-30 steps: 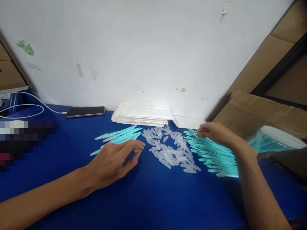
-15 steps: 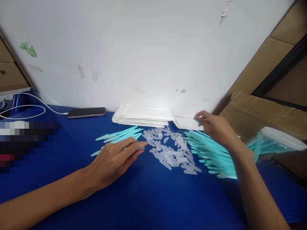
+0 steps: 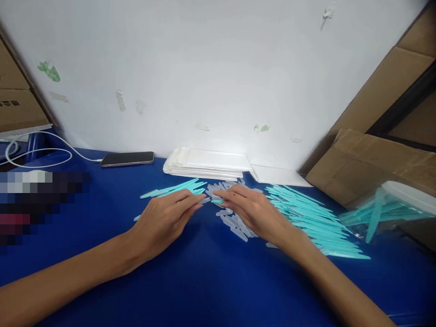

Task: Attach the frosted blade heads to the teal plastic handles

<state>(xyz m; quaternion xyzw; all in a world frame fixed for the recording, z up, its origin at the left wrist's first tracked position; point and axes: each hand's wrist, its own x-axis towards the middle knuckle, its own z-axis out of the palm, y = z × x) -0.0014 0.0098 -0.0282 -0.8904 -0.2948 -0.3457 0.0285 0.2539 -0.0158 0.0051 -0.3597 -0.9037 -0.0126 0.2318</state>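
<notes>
My left hand (image 3: pixel 165 220) rests on the blue table (image 3: pixel 211 277) with its fingertips pinched on a small translucent cap (image 3: pixel 205 200). My right hand (image 3: pixel 254 211) lies over the pile of translucent caps (image 3: pixel 235 227) and pinches a turquoise stick (image 3: pixel 216 201) whose tip points at the cap. The two hands meet fingertip to fingertip. A small group of turquoise sticks (image 3: pixel 173 188) lies just behind my left hand. A large spread of turquoise sticks (image 3: pixel 313 218) lies to the right of my right hand.
A stack of white flat packets (image 3: pixel 207 163) sits against the wall. A phone (image 3: pixel 127 158) with a white cable (image 3: pixel 41 152) lies at the back left. A clear jar (image 3: pixel 388 209) holding more sticks lies on its side at right, by cardboard boxes (image 3: pixel 364 159).
My right hand lifted a turquoise stick from the right-hand spread and carried it left to meet my left hand, which picked a translucent cap from the pile.
</notes>
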